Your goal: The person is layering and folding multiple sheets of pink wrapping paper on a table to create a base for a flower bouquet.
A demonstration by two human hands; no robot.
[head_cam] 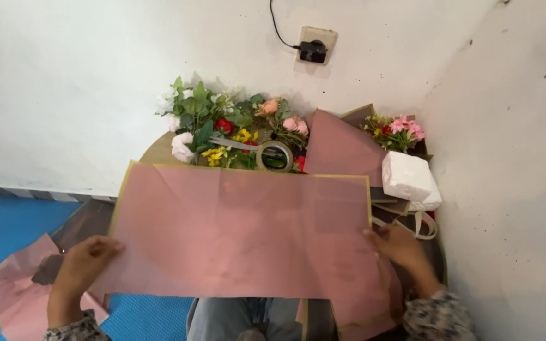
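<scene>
Both the left hand (86,262) and right hand (399,246) have fingers clamped on the pink sheet's (235,233) side edges.

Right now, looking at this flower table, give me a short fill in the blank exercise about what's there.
1. Both hands, the left hand and the right hand, hold a large sheet of ____ wrapping paper.
2. The roll of tape lies among the ____.
3. The white foam block sits on the person's ____ side.
4. A black plug sits in the wall ____.

Missing words: pink; flowers; right; socket
</scene>
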